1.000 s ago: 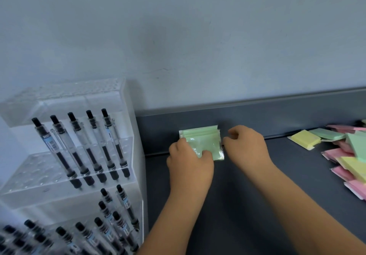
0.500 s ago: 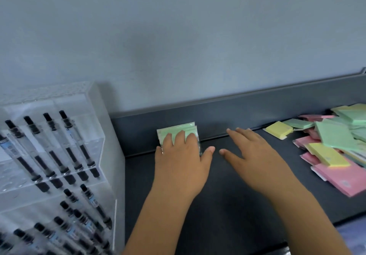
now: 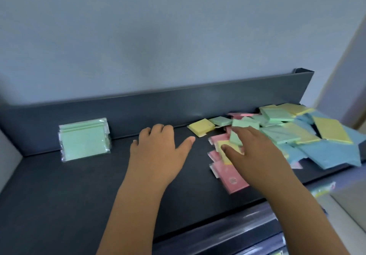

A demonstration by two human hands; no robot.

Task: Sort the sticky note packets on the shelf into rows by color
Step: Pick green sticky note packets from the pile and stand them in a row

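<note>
Packets (image 3: 277,134) blurred, rightmost blue ones (image 3: 328,153) cropped

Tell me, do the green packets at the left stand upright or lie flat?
Upright. The green packets stand on edge, one behind another, by the shelf's back wall, with their broad faces toward the camera.

Bare shelf (image 3: 59,185) lies between the upright green stack (image 3: 85,144), left, and the mixed pile (image 3: 297,134), right.

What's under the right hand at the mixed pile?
Showing around the right hand: a tilted green packet, a yellow packet beneath the thumb, pink packets lower down. Whatever lies under the palm is covered.
</note>
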